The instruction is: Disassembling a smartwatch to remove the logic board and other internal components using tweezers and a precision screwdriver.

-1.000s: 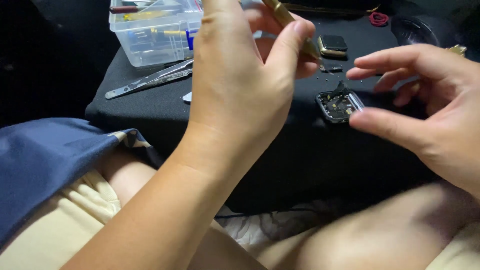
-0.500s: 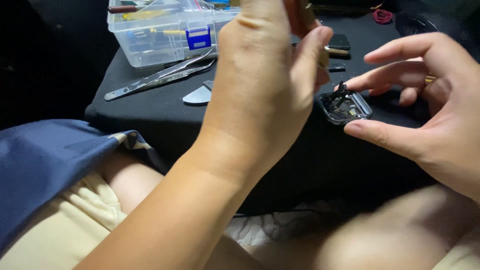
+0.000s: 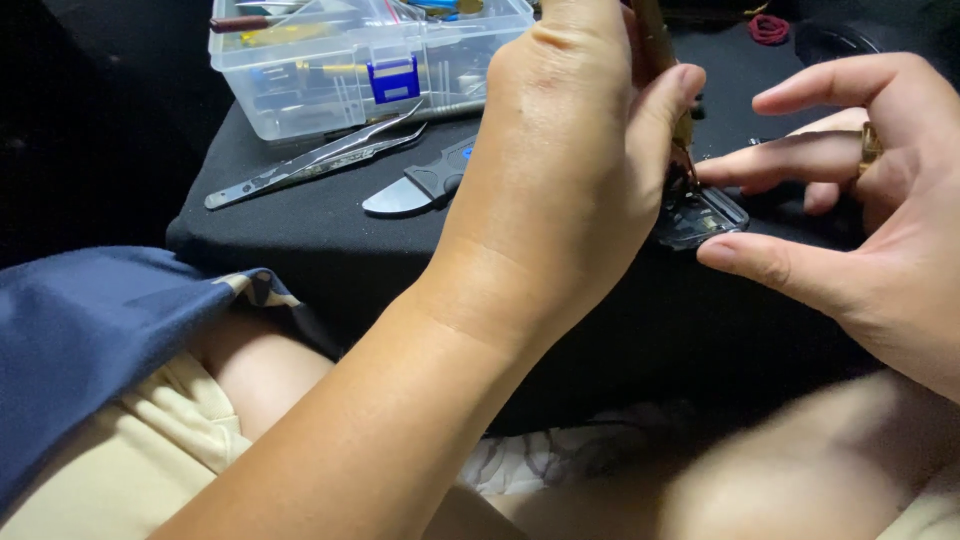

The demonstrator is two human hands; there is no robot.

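**Small open case and brass-coloured tool at the counter's near edge**

The small rectangular case (image 3: 700, 215) is dark with rounded corners and a pale, shiny rim. It lies face up and slightly tilted, close to the near edge of the black counter (image 3: 300, 250), toward its right side. Its open top shows tiny dark and metallic parts inside, though they are too small to make out. Its left end is hidden.

The slim brass-coloured tool (image 3: 655, 50) stands nearly upright, leaning a little to the right. Its lower end comes down to the case's upper left corner and seems to touch the inside there. Its upper end runs out of view.
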